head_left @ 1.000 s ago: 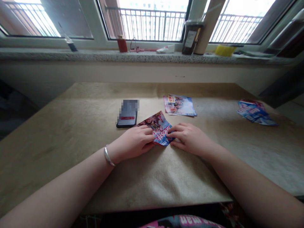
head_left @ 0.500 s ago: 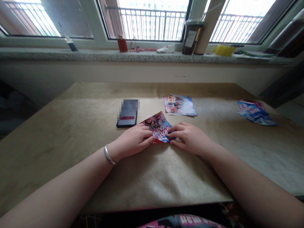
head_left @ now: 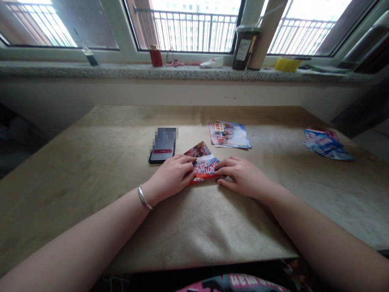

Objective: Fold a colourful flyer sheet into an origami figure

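A colourful printed leaflet (head_left: 203, 164) lies on the brown table (head_left: 91, 162) in front of me, partly folded so its near edge is turned up and shows red. My left hand (head_left: 172, 176), with a silver bangle on the wrist, has its fingers curled on the leaflet's left side. My right hand (head_left: 243, 175) pinches the leaflet's right corner with fingers pressed together. Both hands rest on the tabletop.
A black phone (head_left: 163, 149) lies just left of the leaflet. A small stack of similar leaflets (head_left: 229, 135) sits behind it, another pile (head_left: 325, 144) at the far right. The window sill (head_left: 91, 71) holds a red cup (head_left: 156, 56), a dark jar (head_left: 244, 48) and a yellow object (head_left: 287, 64).
Both hands have folded the leaflet's near edge up and away from me, so its red back side now shows. The hands shifted slightly forward.
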A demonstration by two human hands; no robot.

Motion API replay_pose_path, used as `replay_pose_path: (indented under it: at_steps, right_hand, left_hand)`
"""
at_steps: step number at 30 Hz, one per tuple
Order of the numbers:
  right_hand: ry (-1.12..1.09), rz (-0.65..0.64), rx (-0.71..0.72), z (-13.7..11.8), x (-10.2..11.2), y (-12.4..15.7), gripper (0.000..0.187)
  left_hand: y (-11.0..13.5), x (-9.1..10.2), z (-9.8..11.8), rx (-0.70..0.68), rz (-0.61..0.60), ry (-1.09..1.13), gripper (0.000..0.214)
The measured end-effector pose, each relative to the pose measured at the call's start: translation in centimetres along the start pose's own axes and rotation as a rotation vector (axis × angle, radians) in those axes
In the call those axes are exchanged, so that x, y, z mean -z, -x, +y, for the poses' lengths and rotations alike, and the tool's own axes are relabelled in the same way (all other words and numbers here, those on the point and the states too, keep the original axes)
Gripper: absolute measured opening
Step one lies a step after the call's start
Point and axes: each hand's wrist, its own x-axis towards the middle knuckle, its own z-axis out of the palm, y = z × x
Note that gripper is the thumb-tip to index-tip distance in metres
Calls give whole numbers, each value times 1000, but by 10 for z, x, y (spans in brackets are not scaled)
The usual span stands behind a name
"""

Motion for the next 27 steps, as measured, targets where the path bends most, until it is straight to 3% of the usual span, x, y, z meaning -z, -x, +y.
replay_pose_path:
  at_steps: [8,14,20,27]
  right_hand:
    - [11,8,-8,-1,0,-2,20]
    - [82,44,-36,-5,0,-1,41]
    - [142,7,74,-4,-2,-1,31]
    - [175,38,75,-4,-8,-3,28]
  left_hand:
    - [1,-3,-1,24,60,-37,20]
    - [1,-5,-3,45,97,-38,17]
    - [0,-4,-2,59,88,-67,16]
    - [-2,-3,-3,68,52,-129,20]
